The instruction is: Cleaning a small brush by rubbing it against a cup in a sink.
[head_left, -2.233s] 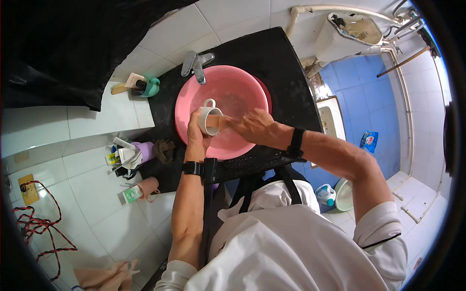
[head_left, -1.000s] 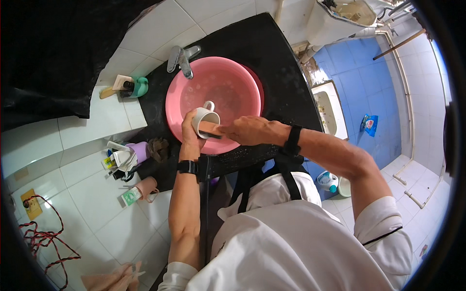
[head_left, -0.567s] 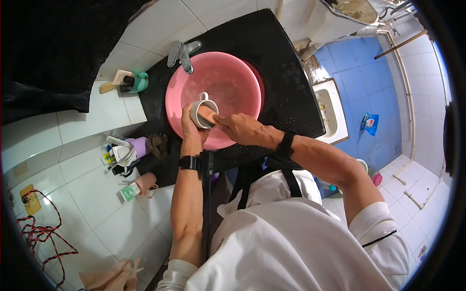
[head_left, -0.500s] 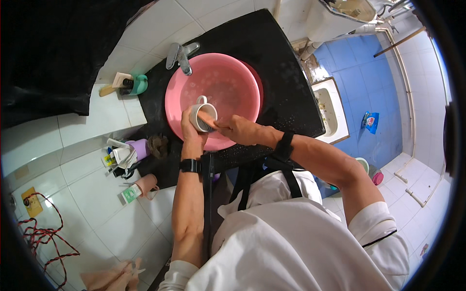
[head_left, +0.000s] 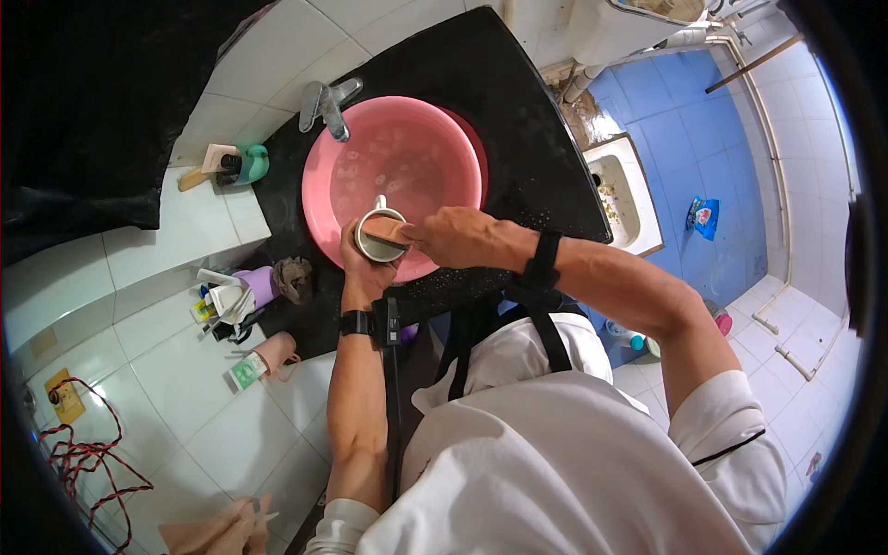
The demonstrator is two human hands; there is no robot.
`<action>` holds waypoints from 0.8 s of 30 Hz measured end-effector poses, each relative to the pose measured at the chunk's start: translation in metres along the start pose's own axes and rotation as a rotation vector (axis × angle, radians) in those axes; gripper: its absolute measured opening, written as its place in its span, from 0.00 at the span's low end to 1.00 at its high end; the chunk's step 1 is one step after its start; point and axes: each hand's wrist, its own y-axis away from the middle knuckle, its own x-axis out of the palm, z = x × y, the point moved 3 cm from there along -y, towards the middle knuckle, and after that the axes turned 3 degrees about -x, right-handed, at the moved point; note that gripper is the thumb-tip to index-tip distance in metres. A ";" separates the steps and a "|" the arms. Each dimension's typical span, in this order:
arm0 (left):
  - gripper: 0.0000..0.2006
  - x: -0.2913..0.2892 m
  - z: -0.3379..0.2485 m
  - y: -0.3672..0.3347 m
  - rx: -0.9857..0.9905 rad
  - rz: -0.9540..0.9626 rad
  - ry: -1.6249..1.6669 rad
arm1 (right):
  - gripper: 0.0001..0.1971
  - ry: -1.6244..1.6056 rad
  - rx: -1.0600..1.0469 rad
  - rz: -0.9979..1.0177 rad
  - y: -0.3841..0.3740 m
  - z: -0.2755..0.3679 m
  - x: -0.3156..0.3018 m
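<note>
A white mug [head_left: 372, 250] is tilted over the near rim of a pink basin [head_left: 314, 180], its mouth facing up toward me. My left hand [head_left: 365, 266] grips the mug from its left and underside; the handle points to the far side. Inside the mug's mouth lies the head of an orange-brown brush [head_left: 385, 228]. My right hand [head_left: 453, 239] is closed around the brush's near end, just right of the mug. Water with patches of foam [head_left: 402, 157] fills the basin's bottom.
A chrome faucet [head_left: 326, 109] stands beyond the basin on the black countertop [head_left: 527, 139]. At left are a green bottle [head_left: 250, 164], a purple cup [head_left: 256, 287] with things in it, and a pink cup [head_left: 277, 351] holding a tube. A white squat toilet [head_left: 629, 208] lies to the right.
The brush head has turned flatter inside the mug, and my right hand has rolled with it. The mug's mouth faces up more. The whole view has shifted slightly.
</note>
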 end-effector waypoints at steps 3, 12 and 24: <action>0.28 0.004 -0.002 -0.005 0.035 -0.055 -0.038 | 0.12 0.103 0.109 -0.020 0.006 0.013 -0.001; 0.27 -0.013 -0.002 -0.008 0.073 -0.042 -0.153 | 0.13 -0.217 -0.072 0.014 -0.004 0.000 0.019; 0.26 -0.003 -0.001 0.009 0.090 -0.003 0.021 | 0.15 0.073 0.057 0.177 -0.009 -0.003 -0.022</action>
